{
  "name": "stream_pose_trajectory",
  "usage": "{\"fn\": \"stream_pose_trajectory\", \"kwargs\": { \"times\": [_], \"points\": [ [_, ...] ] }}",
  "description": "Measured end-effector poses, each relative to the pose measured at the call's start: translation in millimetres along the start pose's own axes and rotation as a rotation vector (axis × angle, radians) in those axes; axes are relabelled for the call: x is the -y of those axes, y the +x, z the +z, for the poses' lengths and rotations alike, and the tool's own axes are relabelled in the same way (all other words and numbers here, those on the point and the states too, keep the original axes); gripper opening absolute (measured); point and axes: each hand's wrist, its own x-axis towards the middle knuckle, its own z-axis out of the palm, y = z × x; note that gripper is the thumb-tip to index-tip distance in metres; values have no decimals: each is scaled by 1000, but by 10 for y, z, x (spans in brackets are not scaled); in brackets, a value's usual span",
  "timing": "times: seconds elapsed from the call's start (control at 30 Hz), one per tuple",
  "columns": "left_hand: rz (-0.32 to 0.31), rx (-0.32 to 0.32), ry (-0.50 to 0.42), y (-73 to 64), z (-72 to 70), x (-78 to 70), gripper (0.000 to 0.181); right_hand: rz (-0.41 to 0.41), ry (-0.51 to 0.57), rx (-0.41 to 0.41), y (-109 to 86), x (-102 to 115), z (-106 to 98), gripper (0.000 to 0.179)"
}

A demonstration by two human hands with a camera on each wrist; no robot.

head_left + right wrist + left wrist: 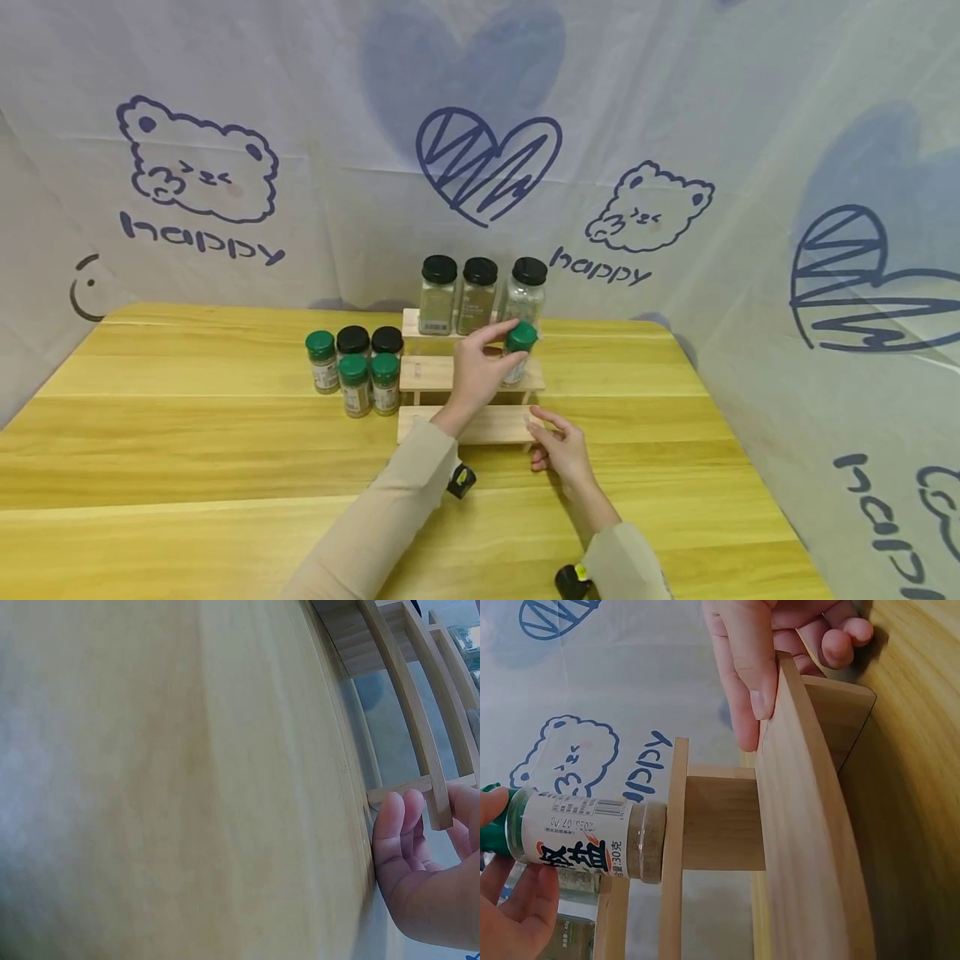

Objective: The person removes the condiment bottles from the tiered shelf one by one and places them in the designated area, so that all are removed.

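My left hand [477, 372] pinches a small spice jar [585, 834] by its green cap [521, 335]. The jar stands upright at the right end of the middle tier of a wooden spice rack [427, 379], its base right at the board. A white label with a barcode wraps the jar, and light brown contents show near the base. At the right end of the rack's lowest tier, my right hand [564, 452] grips the board [799, 795]. Its thumb lies along the board's face, and other fingers [388, 825] curl loosely below the edge.
Three tall black-capped jars [477, 296] line the rack's top tier. Left of the rack, several smaller jars stand close together, some with green caps [353, 368], some with black caps [387, 338]. A printed cloth [337, 208] hangs behind the wooden table [187, 467].
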Motion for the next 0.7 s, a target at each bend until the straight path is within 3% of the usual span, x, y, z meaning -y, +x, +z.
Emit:
{"fn": "stream_pose_trajectory", "kwargs": {
  "times": [0.47, 0.7],
  "points": [
    [-11, 15, -11, -37, -148, -41, 37, -6, -8, 0, -16, 22, 5, 33],
    [-11, 0, -24, -80, -270, -296, 36, -12, -11, 2, -19, 28, 8, 35]
  ]
}}
